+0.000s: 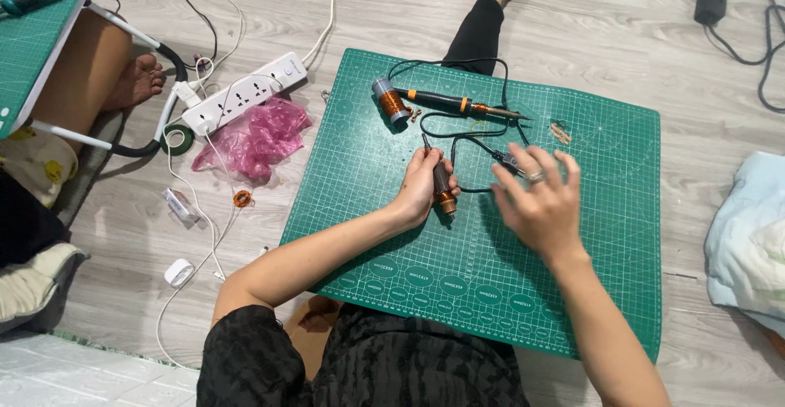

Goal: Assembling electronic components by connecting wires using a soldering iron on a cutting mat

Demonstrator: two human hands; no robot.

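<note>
My left hand [423,182] grips a small dark cylinder with a copper-coloured end [444,190], held against the green cutting mat [384,178]. A black wire runs from it across the mat. My right hand [541,198] hovers just to the right with fingers spread, over a small dark clip [509,160] on that wire; whether it touches the clip is unclear. A soldering iron [458,104] with a black and orange handle lies at the mat's far side, beside a spool of copper wire [390,101].
A white power strip [245,94], a pink plastic bag [257,137], a green tape roll [175,138] and white cables lie on the wood floor to the left. Another person's foot [135,82] rests there. A pale cloth [748,239] lies to the right.
</note>
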